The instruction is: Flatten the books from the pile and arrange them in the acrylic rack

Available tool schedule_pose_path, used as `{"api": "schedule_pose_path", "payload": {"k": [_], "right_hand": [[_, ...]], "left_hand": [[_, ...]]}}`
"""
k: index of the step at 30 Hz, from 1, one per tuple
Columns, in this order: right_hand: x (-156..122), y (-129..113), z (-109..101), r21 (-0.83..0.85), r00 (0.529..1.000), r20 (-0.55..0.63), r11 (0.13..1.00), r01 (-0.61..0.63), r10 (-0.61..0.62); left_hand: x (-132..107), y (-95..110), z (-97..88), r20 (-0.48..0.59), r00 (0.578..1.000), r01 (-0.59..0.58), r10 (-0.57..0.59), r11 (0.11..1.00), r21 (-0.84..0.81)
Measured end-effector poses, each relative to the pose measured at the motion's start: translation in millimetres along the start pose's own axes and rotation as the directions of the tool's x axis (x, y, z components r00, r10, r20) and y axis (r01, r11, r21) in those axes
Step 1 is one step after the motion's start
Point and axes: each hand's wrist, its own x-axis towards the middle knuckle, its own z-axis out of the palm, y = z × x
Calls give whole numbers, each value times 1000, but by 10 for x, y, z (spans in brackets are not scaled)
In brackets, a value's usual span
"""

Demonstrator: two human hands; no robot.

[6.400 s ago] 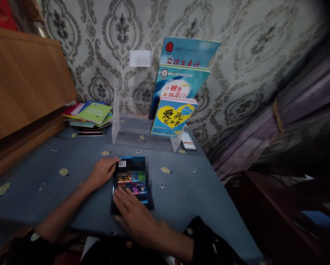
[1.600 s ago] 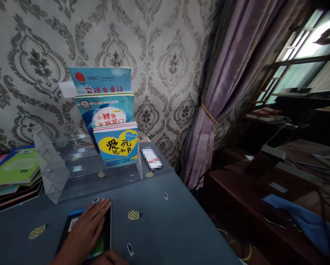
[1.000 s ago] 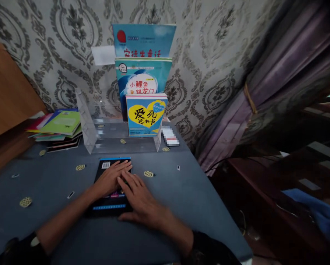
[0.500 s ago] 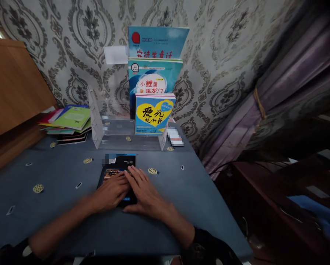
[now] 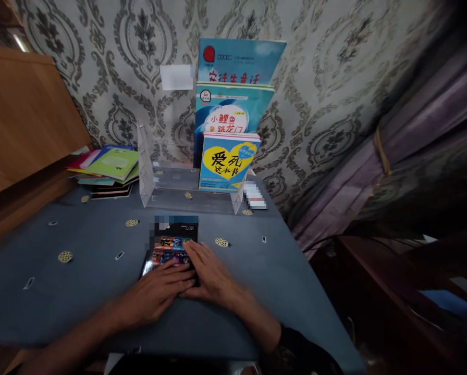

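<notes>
A dark book (image 5: 173, 239) with colourful pictures on its back cover lies flat on the blue-grey tablecloth (image 5: 81, 271). My left hand (image 5: 159, 292) rests flat on the book's near end, fingers stretched out. Beside it, my right hand (image 5: 210, 273) lies flat too, its fingertips on the book's right near corner. The two hands touch each other. The book's near edge is hidden under them.
A clear acrylic stand (image 5: 167, 182) at the wall holds three upright books, the front one (image 5: 226, 164) with a yellow heart. A stack of thin books (image 5: 108, 169) lies at the left by a wooden panel (image 5: 22, 114). Purple curtain (image 5: 405, 135) and dark furniture on the right.
Both hands have slid toward me along the book, uncovering more of its cover. The view swung from the window side back to the table.
</notes>
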Motion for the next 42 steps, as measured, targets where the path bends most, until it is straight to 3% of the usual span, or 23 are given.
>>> {"api": "schedule_pose_path", "payload": {"k": [8, 17, 25, 31, 37, 42], "right_hand": [[-5, 5, -22, -3, 999, 40, 1000, -13, 13], [-35, 58, 47, -29, 999, 35, 1000, 9, -8], [102, -313, -189, 103, 985, 147, 991, 80, -95], [327, -508, -128, 249, 952, 189, 950, 189, -239], [653, -361, -29, 175, 950, 196, 962, 211, -244], [851, -25, -15, 15, 987, 142, 997, 78, -80]], "left_hand": [[-268, -18, 121, -19, 999, 44, -43, 997, 62], [-404, -22, 122, -65, 995, 75, -70, 994, 79], [-498, -43, 142, -190, 970, 149, -154, 988, -42], [-474, 100, 4, -162, 970, 178, -181, 983, -33], [-495, 78, 17, -186, 971, 149, -148, 989, -8], [-525, 27, 35, -206, 973, 111, -103, 994, 26]]}}
